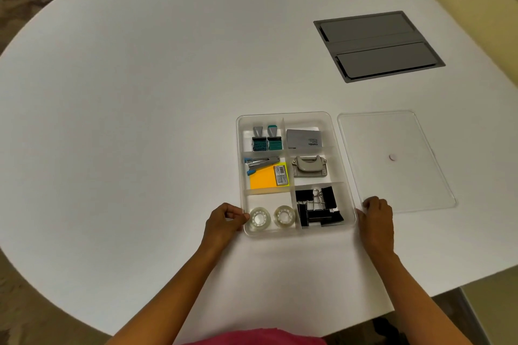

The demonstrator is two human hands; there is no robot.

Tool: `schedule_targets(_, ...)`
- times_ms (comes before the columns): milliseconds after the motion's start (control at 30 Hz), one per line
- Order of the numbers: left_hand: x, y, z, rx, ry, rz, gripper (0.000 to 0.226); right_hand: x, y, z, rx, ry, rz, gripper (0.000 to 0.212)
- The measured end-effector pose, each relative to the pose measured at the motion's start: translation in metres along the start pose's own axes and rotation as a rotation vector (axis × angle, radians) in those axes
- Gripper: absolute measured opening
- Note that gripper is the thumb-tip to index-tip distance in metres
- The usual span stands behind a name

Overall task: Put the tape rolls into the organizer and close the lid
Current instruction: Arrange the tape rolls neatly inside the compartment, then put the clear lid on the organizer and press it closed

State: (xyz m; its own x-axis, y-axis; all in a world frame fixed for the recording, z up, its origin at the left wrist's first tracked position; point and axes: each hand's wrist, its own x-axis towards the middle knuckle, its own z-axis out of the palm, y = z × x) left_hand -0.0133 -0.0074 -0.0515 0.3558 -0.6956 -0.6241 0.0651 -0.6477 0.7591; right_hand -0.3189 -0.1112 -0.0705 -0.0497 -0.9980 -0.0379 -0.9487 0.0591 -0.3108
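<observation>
Resting in organizer (340, 165): tape rolls (259, 218)

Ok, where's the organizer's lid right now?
The clear lid lies flat on the table, right of the organizer, its near corner under the right hand.

Both forearms extend forward from the lower edge of the view, bare, angled slightly inward. Left hand (224, 220): knuckles up, fingers (238, 215) curled loosely, tips pointing right, nothing held between them. Right hand (377, 214): palm down, fingers bent at the knuckles and drawn under, wrist straight. Whether its fingertips pinch anything cannot be determined. The hands are level with each other and well apart.
</observation>
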Motion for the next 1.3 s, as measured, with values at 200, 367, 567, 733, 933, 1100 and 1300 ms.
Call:
schedule_targets(200, -0.001, 0.0, 0.0, -0.001, 0.01, 0.01, 0.01, 0.005, -0.013, -0.004, -0.207, -0.069, 0.038, 0.008)
schedule_targets(367, -0.004, 0.0, 0.001, 0.002, 0.022, 0.022, 0.01, 0.009, -0.017, -0.016, -0.219, -0.051, 0.062, 0.008)
schedule_targets(567, -0.006, -0.001, 0.003, 0.015, 0.041, 0.025, 0.01, 0.012, -0.026, -0.032, -0.129, 0.091, 0.006, 0.009)
schedule_targets(733, -0.008, -0.004, 0.006, 0.014, 0.07, 0.027, 0.009, 0.003, -0.034, -0.047, -0.047, 0.204, -0.066, 0.014)
schedule_targets(933, -0.013, -0.004, 0.008, 0.012, 0.084, 0.032, 0.012, -0.019, -0.051, -0.073, 0.146, 0.364, -0.183, 0.023)
schedule_targets(1100, -0.013, 0.002, 0.01, 0.115, 0.112, 0.111, 0.015, -0.053, -0.065, -0.089, 0.062, 0.447, -0.436, 0.018)
schedule_targets(1300, -0.029, 0.014, 0.03, 0.203, 0.304, 0.337, 0.049, -0.081, -0.081, -0.103, 0.18, 0.506, -0.695, 0.019)
